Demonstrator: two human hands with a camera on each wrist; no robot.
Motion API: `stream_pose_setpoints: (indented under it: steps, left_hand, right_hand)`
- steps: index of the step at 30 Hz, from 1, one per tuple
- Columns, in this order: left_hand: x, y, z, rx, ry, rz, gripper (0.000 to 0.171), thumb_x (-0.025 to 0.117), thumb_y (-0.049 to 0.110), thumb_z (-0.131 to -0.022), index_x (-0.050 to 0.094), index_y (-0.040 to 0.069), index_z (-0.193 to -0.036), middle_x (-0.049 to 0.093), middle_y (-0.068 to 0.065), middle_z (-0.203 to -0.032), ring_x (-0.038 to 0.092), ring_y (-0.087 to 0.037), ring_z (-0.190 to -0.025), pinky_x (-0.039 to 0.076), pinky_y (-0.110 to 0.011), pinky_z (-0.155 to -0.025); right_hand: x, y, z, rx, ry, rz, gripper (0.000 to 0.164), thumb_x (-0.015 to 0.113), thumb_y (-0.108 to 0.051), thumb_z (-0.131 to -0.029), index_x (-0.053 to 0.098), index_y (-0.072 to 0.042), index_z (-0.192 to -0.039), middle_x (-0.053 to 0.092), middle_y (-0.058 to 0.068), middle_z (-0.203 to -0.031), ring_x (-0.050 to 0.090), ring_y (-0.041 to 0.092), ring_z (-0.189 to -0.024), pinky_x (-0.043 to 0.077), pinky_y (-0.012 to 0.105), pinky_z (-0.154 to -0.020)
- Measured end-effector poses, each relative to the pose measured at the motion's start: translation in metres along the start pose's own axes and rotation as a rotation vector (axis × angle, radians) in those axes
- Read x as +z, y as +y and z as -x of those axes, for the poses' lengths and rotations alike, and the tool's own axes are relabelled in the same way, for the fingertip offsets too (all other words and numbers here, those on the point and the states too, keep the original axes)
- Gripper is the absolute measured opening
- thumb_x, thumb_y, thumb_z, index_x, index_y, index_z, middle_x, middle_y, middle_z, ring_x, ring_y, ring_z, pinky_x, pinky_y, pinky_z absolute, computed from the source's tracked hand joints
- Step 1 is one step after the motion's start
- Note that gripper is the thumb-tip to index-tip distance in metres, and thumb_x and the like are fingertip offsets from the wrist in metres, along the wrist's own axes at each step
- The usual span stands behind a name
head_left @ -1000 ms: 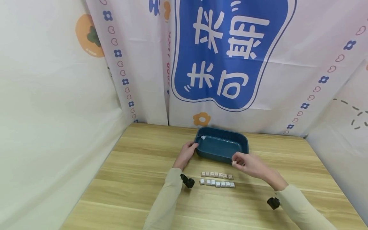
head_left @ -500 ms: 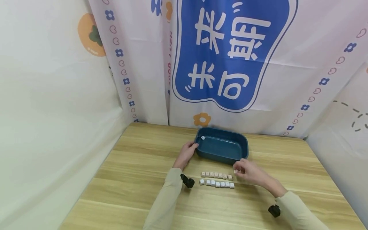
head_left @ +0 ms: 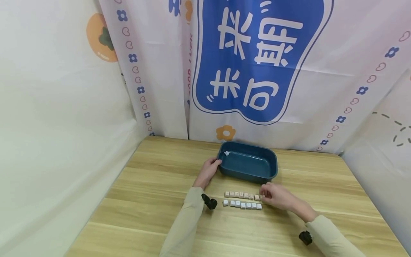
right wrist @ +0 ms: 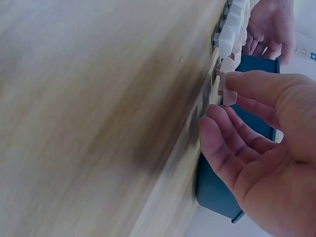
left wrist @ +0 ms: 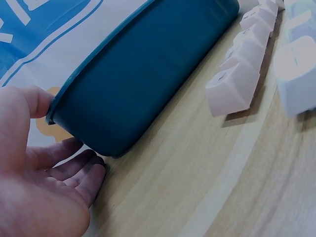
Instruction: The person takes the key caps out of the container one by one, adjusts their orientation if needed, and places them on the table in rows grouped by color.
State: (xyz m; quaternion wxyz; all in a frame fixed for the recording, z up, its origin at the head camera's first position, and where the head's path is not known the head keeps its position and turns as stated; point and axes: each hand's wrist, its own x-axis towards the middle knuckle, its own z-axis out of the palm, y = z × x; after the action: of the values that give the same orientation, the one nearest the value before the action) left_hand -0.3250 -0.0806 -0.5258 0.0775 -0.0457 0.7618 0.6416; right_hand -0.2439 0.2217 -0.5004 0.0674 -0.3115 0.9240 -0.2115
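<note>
My left hand (head_left: 207, 172) grips the left end of a dark blue rectangular tray (head_left: 247, 177). In the left wrist view the thumb sits at its rim and the fingers are low against its side. My right hand (head_left: 280, 197) is low over the table, right of the rows, and pinches a pale pink keycap (right wrist: 229, 93) between thumb and forefinger; in the head view the fingers mostly hide it. Beside it runs a row of beige-pink keycaps (head_left: 236, 195). A row of white keycaps (head_left: 243, 206) lies nearer the front.
Inside the tray, at its far left corner, lies one small white piece (head_left: 226, 153). The wooden table (head_left: 154, 200) extends to both sides. A printed cloth (head_left: 205, 125) hangs right behind the tray, and more cloth stands along the left and right edges.
My right hand has come down from the tray's front right corner toward the right end of the beige-pink row, carrying the keycap. The left hand and tray have stayed put.
</note>
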Motion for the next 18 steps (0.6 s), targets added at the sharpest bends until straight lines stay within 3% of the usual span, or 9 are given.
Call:
stream_pose_setpoints:
  steps: [18]
  left_hand:
    - [-0.0003,0.0005,0.0012,0.006,0.000,-0.007,0.061,0.055,0.043,-0.096,0.049,0.005,-0.143,0.050,-0.014,-0.147,0.045,-0.029,-0.137,0.037,-0.046,-0.114]
  right_hand:
    - [-0.0024,0.0021,-0.0040,-0.004,-0.064,-0.011,0.004,0.068,-0.016,-0.090,0.066,-0.016,-0.093,0.060,-0.010,-0.079,0.051,0.001,-0.070,0.044,0.021,-0.061]
